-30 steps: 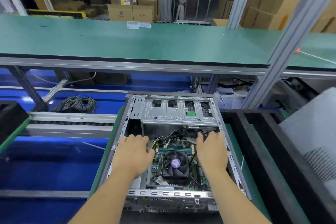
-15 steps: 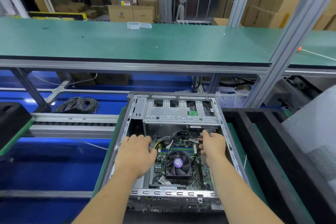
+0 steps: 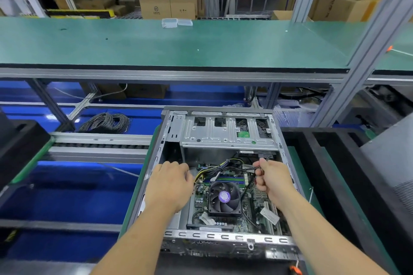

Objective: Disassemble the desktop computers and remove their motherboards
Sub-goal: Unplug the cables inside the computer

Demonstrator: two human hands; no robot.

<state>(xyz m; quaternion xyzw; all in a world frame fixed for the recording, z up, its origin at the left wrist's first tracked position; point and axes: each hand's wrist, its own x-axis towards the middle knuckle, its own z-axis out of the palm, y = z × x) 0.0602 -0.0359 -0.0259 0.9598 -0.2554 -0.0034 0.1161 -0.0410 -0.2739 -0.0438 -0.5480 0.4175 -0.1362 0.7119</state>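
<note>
An open desktop computer case (image 3: 225, 238) lies flat in front of me. Inside it sits the green motherboard (image 3: 254, 210) with a black CPU fan (image 3: 224, 197) in the middle and a bundle of cables (image 3: 220, 166) above it. A silver drive cage (image 3: 228, 133) fills the far end of the case. My left hand (image 3: 171, 182) rests palm down inside the left part of the case, fingers loosely bent. My right hand (image 3: 271, 177) grips a cable near the drive at the case's right side.
A green workbench (image 3: 169, 44) spans the background with two small clear plastic boxes (image 3: 176, 23) on it. A coil of grey cable (image 3: 106, 121) lies at the left on the blue floor. Black foam trays (image 3: 348, 176) stand to the right of the case. Cardboard boxes are stacked far behind.
My right hand has closed around a cable and pulled back toward the right. The left hand has stayed in the left part of the case.
</note>
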